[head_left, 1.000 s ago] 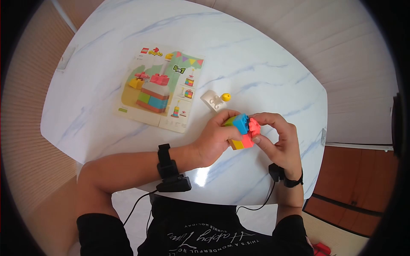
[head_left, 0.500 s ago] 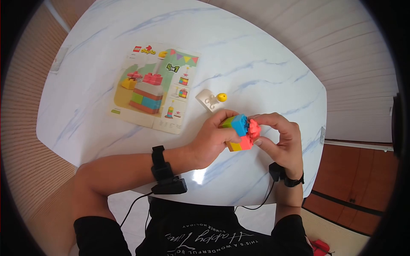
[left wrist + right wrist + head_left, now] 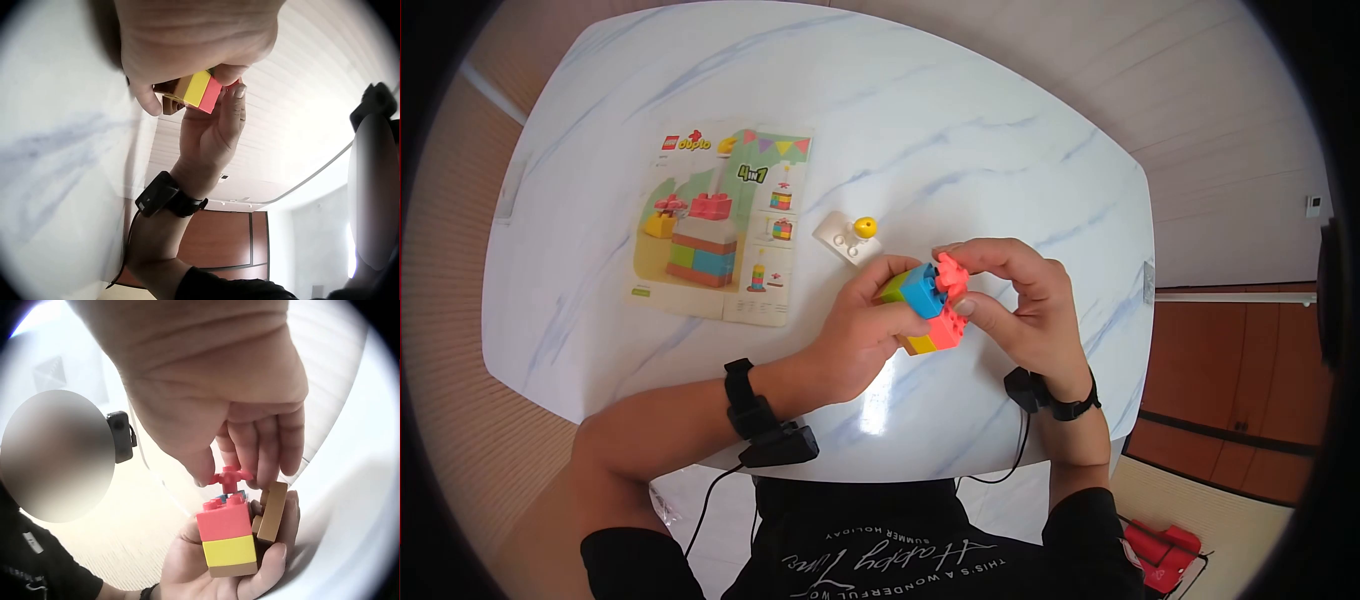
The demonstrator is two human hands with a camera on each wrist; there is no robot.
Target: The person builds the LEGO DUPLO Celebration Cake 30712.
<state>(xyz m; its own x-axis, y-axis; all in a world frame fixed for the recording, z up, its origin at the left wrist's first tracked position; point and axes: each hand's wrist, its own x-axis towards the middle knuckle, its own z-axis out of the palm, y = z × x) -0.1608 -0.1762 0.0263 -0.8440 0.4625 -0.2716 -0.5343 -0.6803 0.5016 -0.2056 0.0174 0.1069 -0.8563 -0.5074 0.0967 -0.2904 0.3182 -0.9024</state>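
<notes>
In the head view my left hand (image 3: 855, 335) grips a block of joined bricks: green (image 3: 893, 290), blue (image 3: 921, 291), coral red (image 3: 946, 328) and yellow (image 3: 919, 345). My right hand (image 3: 1032, 305) pinches a red flower-shaped piece (image 3: 951, 275) between thumb and fingers, against the studded end by the blue brick. The right wrist view has the flower piece (image 3: 230, 480) just above the red brick (image 3: 225, 524), with a brown piece (image 3: 273, 514) alongside. Whether the flower is fastened cannot be told. Yellow (image 3: 197, 89) and red sides show under my left hand in the left wrist view.
A picture booklet (image 3: 718, 225) lies flat on the marbled table (image 3: 1000, 180) at the left. Between it and the bricks is a white piece (image 3: 836, 238) with studs, and a yellow-topped piece (image 3: 866, 227) stands on or beside it. A red object (image 3: 1165, 555) is at lower right.
The head view has shifted, so booklet, white piece, hands and bricks all appear further left. Both hands keep their holds, and the flower piece remains at the bricks' studded end.
</notes>
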